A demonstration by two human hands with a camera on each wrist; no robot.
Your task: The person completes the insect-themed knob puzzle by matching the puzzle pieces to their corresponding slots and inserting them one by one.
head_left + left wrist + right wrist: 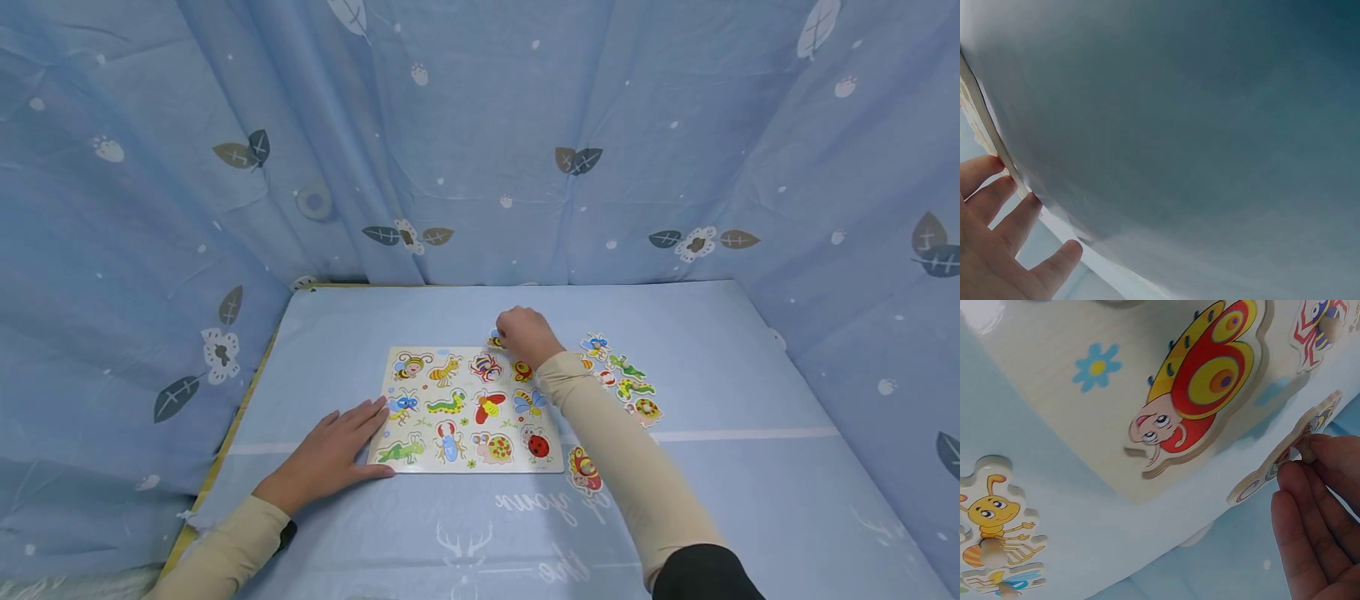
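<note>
A pale wooden insect puzzle board [472, 425] lies flat on the table. My left hand [337, 448] rests at its left edge, fingers extended; the left wrist view shows the fingertips [1033, 199] against the edge. Beyond the board's far right corner, my right hand [528, 333] pinches a small knobbed puzzle piece [1259, 477], seen nearly edge-on and tilted in the right wrist view. Its picture is mostly hidden. Close by, the butterfly recess [1210, 381] shows its printed picture without a knob. A spider piece [1317, 331] with a wooden knob sits beside it.
Several loose insect pieces [636, 388] lie right of the board, partly behind my right forearm, among them an ant piece [994, 519]. A butterfly piece [584, 472] lies off the board's near right corner. Blue patterned cloth [480, 167] hangs around the table [750, 500].
</note>
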